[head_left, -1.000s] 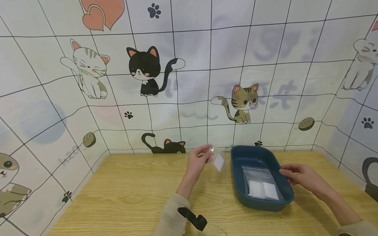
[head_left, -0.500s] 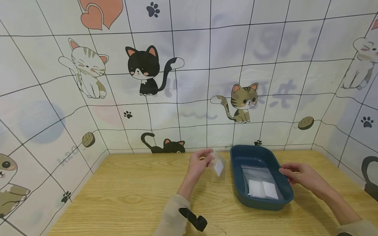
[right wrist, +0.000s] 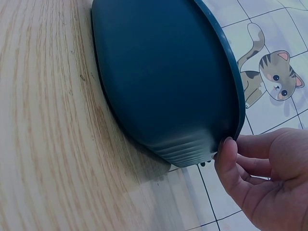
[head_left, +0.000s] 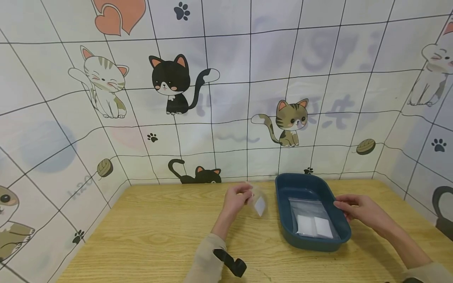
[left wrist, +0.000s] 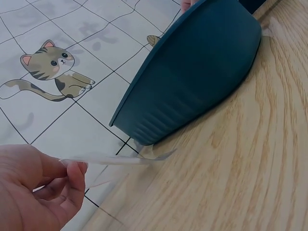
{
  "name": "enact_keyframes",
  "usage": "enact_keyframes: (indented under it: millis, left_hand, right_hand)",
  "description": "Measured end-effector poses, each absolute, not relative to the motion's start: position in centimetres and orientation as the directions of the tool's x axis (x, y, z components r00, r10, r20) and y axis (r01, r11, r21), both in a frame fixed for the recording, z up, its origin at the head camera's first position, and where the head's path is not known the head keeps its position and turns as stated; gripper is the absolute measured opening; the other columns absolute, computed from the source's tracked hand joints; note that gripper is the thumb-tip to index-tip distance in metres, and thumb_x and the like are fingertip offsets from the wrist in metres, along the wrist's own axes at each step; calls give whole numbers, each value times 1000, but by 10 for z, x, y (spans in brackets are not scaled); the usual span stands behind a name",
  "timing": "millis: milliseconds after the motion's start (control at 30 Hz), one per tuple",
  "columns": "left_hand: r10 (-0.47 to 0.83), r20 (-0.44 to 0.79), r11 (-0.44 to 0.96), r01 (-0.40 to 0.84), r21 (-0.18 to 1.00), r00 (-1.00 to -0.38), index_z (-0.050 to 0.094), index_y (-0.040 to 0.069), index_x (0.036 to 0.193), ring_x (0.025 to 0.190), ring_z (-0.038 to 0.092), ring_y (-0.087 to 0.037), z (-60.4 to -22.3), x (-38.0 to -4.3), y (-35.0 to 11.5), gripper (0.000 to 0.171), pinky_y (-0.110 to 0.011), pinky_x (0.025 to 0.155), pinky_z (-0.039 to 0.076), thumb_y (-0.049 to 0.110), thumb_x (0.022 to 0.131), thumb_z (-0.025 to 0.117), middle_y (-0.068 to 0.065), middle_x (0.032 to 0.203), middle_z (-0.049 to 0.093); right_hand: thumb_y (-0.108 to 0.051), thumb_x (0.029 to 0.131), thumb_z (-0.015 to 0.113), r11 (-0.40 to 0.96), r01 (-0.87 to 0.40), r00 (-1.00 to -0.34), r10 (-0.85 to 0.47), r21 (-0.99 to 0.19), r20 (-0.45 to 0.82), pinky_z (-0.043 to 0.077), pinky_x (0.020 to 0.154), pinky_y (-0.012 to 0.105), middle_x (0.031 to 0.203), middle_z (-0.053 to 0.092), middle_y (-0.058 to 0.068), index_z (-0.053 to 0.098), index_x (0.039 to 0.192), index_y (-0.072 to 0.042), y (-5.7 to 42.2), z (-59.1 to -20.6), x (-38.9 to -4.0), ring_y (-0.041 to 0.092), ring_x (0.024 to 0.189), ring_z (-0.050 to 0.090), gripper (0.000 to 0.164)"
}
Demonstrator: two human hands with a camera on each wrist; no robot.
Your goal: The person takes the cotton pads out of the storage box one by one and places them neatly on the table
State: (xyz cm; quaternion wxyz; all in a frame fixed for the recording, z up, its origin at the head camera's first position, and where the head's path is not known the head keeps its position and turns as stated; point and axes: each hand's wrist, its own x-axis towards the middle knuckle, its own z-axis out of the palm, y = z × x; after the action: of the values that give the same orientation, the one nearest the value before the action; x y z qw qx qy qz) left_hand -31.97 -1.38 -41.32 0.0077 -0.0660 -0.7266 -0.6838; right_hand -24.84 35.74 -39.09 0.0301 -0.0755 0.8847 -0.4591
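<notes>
Between thumb and fingers, my left hand (head_left: 236, 199) pinches a small clear plastic bag (head_left: 260, 206) with a white square piece inside. In the left wrist view the bag (left wrist: 130, 160) appears nearly edge-on, left of the blue basin. My right hand (head_left: 362, 210) grips the right rim of the dark blue plastic basin (head_left: 311, 244), thumb outside; the right wrist view shows that hand (right wrist: 269, 173) at the rim. Inside the basin lies a larger clear zip bag (head_left: 309, 210) holding two white squares (head_left: 306, 226).
The basin stands on a wooden table (head_left: 159, 228), right of the middle. Behind and at both sides rises a white grid-patterned wall covering (head_left: 230, 98) with printed cats. A black strap (head_left: 230, 262) with a dangling end is around the left sleeve.
My left hand has lowered slightly with the small plastic bag, which now hangs closer to the table. The right hand stays on the basin's rim.
</notes>
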Motion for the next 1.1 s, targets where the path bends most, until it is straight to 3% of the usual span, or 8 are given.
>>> enact_keyframes:
  millis: [533, 1100]
  left_hand:
    - [45, 64, 135, 69, 988, -997, 73, -8, 106, 69, 59, -11, -420, -320, -18, 18, -20, 62, 51, -6, 89, 66, -10, 86, 66]
    - [-70, 68, 332, 41, 942, -995, 74, -5, 96, 64, 60, -11, -422, -318, -17, 13, -20, 56, 46, -3, 84, 67, -7, 78, 66]
  right_hand:
    - [-25, 105, 56, 580, -101, -988, -156, -808, 11, 56, 69, 32, 96, 63, 11, 49, 134, 19, 357, -390, -248, 17, 74, 62, 53]
    - [-25, 106, 56, 575, -99, -987, -160, -813, 7, 55, 68, 32, 96, 63, 10, 47, 135, 19, 357, -390, -249, 17, 74, 62, 54]
